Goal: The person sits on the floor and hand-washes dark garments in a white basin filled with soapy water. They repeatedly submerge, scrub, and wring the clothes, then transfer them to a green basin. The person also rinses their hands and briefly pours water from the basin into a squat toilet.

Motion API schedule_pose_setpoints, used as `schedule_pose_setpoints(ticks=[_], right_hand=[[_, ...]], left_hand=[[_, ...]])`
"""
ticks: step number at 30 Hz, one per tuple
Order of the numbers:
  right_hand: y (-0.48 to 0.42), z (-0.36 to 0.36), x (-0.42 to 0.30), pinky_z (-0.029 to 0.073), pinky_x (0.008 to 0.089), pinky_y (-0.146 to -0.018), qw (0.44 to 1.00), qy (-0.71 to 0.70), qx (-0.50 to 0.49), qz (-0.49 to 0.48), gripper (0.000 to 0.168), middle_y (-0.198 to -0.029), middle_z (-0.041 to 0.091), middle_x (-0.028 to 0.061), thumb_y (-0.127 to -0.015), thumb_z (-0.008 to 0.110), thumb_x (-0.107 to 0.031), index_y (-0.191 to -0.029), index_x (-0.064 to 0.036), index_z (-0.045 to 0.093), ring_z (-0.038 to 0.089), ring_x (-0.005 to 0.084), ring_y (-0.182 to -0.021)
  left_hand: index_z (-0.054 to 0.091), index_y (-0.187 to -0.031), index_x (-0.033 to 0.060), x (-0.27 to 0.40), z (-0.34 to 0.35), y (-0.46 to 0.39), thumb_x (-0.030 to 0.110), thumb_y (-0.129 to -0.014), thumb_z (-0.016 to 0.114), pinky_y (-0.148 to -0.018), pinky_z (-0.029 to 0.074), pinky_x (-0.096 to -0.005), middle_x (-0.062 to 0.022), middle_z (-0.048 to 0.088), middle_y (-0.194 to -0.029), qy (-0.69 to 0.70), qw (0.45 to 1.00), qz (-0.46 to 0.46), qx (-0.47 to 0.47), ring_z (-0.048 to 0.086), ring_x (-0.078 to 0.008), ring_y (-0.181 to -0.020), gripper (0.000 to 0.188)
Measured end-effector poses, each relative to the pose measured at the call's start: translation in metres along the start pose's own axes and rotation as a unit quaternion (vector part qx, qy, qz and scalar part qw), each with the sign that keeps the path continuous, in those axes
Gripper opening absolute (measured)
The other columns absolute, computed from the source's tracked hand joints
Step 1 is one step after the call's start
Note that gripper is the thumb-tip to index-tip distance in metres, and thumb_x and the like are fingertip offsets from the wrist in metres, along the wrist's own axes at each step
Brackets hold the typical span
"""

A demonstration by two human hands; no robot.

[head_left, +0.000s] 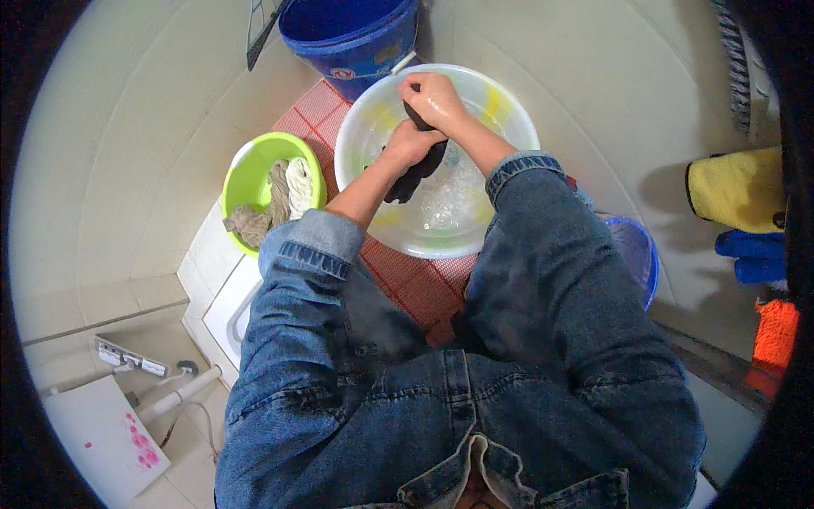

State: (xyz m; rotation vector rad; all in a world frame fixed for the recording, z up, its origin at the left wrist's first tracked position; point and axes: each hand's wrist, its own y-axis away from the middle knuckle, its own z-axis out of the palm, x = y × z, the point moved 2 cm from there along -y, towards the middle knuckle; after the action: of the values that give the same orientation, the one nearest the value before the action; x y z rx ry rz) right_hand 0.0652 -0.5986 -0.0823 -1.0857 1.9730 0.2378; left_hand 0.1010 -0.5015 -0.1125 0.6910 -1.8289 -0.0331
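Observation:
Both of my hands grip one wet dark cloth [420, 175] above a large white plastic basin [533, 127] with yellow and green patches. My left hand [412, 143] closes around the cloth's middle, and its lower end hangs below this hand. Higher up in the picture, my right hand [435, 98] is clenched on the narrow upper end, which pokes out past the fist. Wet, shiny skin shows on the right hand. Bubbly water [448, 200] lies in the basin under the cloth. What kind of garment or rag it is cannot be told.
A lime-green basin [318, 172] holding beige and white cloths [299, 184] stands at the left. Behind the white basin is a blue bucket [375, 60]. Red mesh matting [407, 280] covers the floor. A blue plastic container [636, 254] is beside the right knee; yellow cloth [738, 189] hangs at the right wall.

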Motion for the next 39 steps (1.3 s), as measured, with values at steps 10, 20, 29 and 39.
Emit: schedule_pose_setpoints(ticks=[10,20,29,39], right_hand=[[0.026,-0.021,-0.034,0.044,0.0267,-0.073,0.978,-0.108,-0.120,-0.130,0.021,-0.086,0.061,0.0054,-0.076,0.062,-0.022,-0.086,-0.004,0.062,0.055,0.0128,-0.078],[0.094,-0.042,0.031,0.051,0.0384,-0.063,0.842,-0.349,-0.166,0.376,0.079,-0.094,0.059,0.0203,-0.080,0.022,-0.071,-0.104,-0.001,0.052,0.060,0.0267,-0.079],[0.076,-0.021,0.011,0.042,0.0479,-0.088,0.700,-0.654,-0.142,0.247,0.091,-0.127,0.046,0.0141,-0.072,0.016,-0.080,-0.130,-0.013,0.039,0.048,0.0294,-0.113],[0.047,-0.028,-0.012,0.049,0.0320,-0.068,0.754,-0.631,-0.077,0.168,0.035,-0.086,0.062,0.0113,-0.083,0.054,-0.030,-0.106,-0.004,0.054,0.060,0.0205,-0.072]], left_hand=[[0.056,-0.103,0.0013,-0.005,-0.022,0.012,0.038,-0.060,0.077,-0.074,0.048,-0.0337,-0.0116,0.063,-0.092,-0.092,0.985,0.148,0.003,0.061,-0.0239,-0.085,0.061],[0.056,-0.101,0.0023,0.041,-0.034,0.055,0.025,-0.077,0.068,-0.054,0.050,-0.0259,-0.0064,0.062,-0.088,0.231,0.969,0.034,0.085,0.060,-0.0137,-0.067,0.036],[0.051,-0.114,0.0006,0.056,0.000,0.104,0.009,-0.074,0.068,-0.086,0.044,-0.0306,-0.0072,0.057,-0.110,0.242,0.948,0.196,0.060,0.055,-0.0186,-0.098,0.044],[0.050,-0.112,0.0044,0.036,-0.008,0.106,0.021,-0.088,0.047,-0.085,0.046,-0.0365,-0.0138,0.056,-0.108,0.631,0.746,0.063,-0.204,0.057,-0.0239,-0.097,0.030]])
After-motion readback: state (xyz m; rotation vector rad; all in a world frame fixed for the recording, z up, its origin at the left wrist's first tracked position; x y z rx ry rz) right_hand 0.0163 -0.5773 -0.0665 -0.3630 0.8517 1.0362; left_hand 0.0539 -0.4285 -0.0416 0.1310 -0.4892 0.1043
